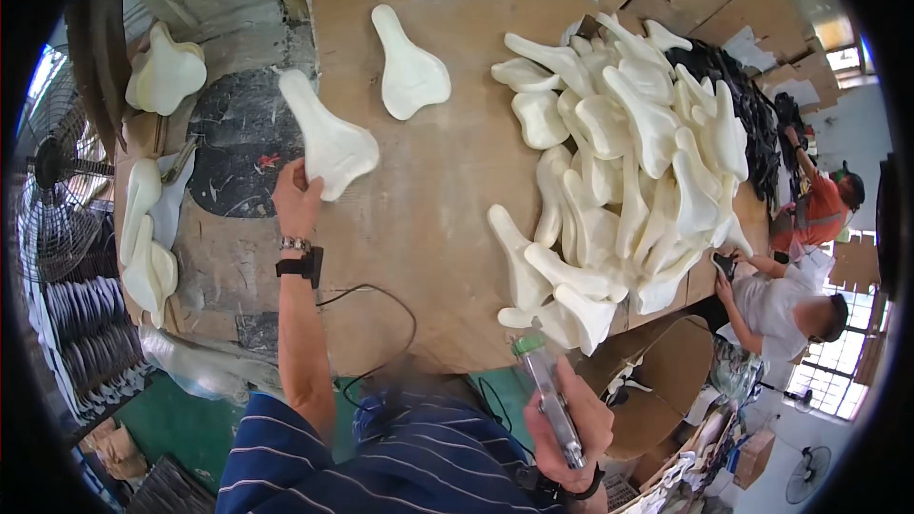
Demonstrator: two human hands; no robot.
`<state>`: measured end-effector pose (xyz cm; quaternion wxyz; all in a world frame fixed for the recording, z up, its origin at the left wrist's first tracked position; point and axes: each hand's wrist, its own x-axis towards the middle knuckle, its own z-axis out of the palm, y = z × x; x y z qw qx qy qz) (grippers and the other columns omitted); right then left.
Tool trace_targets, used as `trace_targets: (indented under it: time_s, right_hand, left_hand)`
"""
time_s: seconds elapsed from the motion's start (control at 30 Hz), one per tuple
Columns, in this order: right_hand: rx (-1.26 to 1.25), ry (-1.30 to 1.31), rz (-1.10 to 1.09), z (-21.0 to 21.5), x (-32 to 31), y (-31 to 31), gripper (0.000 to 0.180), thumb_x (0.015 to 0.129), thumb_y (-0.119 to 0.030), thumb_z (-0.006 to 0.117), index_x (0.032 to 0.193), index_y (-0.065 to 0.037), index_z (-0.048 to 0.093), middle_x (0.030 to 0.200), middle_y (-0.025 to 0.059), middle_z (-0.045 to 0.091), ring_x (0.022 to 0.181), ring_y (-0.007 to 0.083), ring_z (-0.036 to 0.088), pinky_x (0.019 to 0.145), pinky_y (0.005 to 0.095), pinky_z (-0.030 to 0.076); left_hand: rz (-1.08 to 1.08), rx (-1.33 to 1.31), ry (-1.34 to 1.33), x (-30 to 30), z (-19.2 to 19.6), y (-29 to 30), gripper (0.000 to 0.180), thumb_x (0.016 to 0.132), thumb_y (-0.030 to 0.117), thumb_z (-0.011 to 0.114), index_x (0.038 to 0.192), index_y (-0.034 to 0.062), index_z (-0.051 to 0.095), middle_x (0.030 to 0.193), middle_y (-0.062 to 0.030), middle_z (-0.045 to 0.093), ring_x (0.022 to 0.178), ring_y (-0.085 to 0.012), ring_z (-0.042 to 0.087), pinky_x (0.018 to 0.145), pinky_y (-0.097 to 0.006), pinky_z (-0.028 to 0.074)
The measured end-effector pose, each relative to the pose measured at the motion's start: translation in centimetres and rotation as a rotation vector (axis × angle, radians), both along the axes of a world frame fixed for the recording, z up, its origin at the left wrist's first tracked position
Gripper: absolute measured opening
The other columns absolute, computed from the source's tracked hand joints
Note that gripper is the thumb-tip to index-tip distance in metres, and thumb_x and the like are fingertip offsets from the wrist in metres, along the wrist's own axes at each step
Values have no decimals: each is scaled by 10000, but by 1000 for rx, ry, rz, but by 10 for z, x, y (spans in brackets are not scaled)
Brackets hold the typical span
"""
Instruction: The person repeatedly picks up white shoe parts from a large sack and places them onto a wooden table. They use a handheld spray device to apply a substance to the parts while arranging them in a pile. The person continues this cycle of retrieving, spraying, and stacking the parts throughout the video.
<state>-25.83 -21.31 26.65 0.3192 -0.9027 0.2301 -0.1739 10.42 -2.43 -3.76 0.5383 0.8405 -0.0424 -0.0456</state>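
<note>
My left hand [298,200] pinches the wide end of a cream foam bicycle saddle pad [335,141] on the left part of the cardboard-topped table. Its narrow nose points away from me. In my right hand [579,416], near the table's front edge, is a slim grey hand tool [549,398] with a green end; its exact kind I cannot make out. A second saddle pad [415,76] lies alone farther back, touched by neither hand. To the right rises a big heap of like saddle pads [609,190].
More pads [148,257] lie at the table's left edge, beside a dark patch [233,143]. A cable [390,292] runs over the front edge. An open cardboard box [671,371] stands at the right front. Two people [781,309] work farther right. A fan [59,167] stands left.
</note>
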Motion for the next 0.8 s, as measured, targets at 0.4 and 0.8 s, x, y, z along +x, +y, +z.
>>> trace_targets:
  time_s: [0.4, 0.8]
  right_hand:
    - [244, -33, -75, -2, -25, 4, 559, 896, -124, 734, 1401, 37, 558, 926, 154, 722, 789, 195, 711, 707, 319, 564]
    - [313, -164, -159, -3, -91, 0, 603, 836, -13, 783, 1395, 34, 561, 1073, 180, 711, 887, 277, 709, 799, 324, 549]
  left_hand:
    - [-411, 96, -111, 102, -35, -168, 543, 766, 210, 742, 1267, 45, 610, 1335, -198, 599, 1268, -376, 547, 1085, -437, 425]
    - [-502, -448, 82, -103, 150, -192, 577, 882, 101, 628, 1422, -44, 485, 1316, -152, 601, 1169, -235, 592, 1007, -372, 475]
